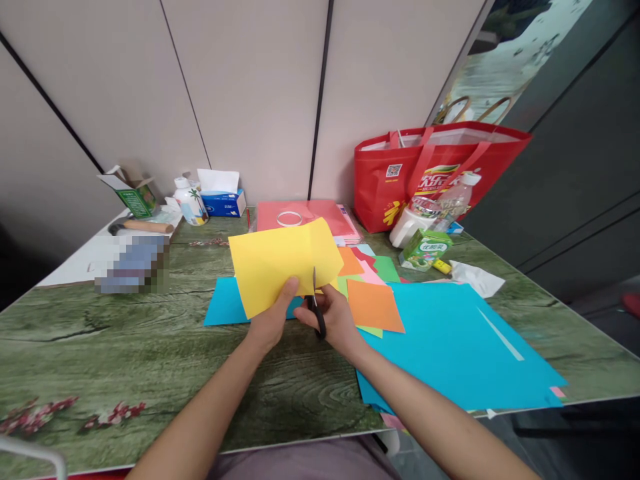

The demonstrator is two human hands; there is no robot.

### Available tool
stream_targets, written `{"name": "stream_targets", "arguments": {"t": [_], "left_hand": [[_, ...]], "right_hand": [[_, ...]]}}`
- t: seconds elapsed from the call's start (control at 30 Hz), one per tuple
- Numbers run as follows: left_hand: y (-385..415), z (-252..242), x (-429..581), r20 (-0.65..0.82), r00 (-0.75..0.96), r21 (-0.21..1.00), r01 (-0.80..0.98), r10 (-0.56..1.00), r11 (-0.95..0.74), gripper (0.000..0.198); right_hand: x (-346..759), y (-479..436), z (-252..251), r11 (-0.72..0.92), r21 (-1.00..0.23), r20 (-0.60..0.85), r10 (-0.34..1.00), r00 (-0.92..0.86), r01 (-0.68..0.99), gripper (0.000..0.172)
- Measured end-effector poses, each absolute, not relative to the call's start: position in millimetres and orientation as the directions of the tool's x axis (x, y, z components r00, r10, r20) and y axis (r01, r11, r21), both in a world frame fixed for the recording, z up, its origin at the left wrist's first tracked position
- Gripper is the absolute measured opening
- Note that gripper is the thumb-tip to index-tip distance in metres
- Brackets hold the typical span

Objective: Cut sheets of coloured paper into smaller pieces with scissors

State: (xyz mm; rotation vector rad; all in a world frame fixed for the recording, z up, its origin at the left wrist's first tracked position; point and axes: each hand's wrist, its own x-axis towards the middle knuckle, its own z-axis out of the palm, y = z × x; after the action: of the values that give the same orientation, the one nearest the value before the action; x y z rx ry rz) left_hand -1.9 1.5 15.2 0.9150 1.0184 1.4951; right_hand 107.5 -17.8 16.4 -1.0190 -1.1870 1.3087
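Observation:
My left hand [273, 319] pinches the lower edge of a yellow sheet of paper [280, 263], held up over the table. My right hand [334, 319] grips black-handled scissors [316, 308], with the blades pointing up into the paper's lower edge. Both hands sit close together above the green wood-patterned table [150, 347]. Beneath them lie blue, orange, green and pink paper pieces.
A large blue sheet [450, 347] covers the right side, with an orange square [374, 305] on it. Behind stand a red bag [430, 167], a pink paper stack with a tape ring [289, 218], a tissue box [223, 200], a green drink carton [425, 248] and a bottle.

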Motion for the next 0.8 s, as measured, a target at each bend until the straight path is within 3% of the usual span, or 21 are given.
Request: {"name": "stream_targets", "arguments": {"t": [0.1,0.8], "left_hand": [[2.2,13.8,-1.6,0.076,-0.145,0.932,-0.341,0.986,-0.122,0.05],[3.1,14.0,-1.3,0.017,-0.159,0.918,-0.388,0.987,-0.078,0.047]], "right_hand": [[107.8,-17.8,16.6,0.052,-0.987,0.067,0.993,-0.099,-0.154,0.046],[107.7,-16.4,10.1,0.055,-0.992,0.064,0.995,-0.078,-0.111,0.042]]}}
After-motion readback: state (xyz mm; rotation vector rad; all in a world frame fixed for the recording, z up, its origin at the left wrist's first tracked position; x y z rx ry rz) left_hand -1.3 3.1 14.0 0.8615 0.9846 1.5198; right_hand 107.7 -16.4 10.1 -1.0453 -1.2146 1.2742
